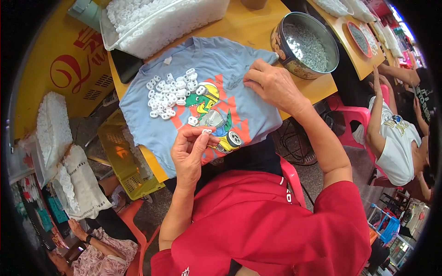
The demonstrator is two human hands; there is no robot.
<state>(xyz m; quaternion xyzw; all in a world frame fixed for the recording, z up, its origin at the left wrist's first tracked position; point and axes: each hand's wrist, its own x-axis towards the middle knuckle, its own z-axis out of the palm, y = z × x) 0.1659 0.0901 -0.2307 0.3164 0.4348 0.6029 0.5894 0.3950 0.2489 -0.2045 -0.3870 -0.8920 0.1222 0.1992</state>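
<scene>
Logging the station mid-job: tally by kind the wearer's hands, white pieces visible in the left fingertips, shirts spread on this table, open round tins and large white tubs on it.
Hands: 2 (left hand, right hand)
White piece: 1
Blue T-shirt: 1
Round tin: 1
White tub: 1
Total: 6

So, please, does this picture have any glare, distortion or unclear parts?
Head view: black fills the corners, and detail softens and skews toward the rim; head view: glare shows inside the tin; head view: the white pieces on the blue shirt are mostly clear.
</scene>
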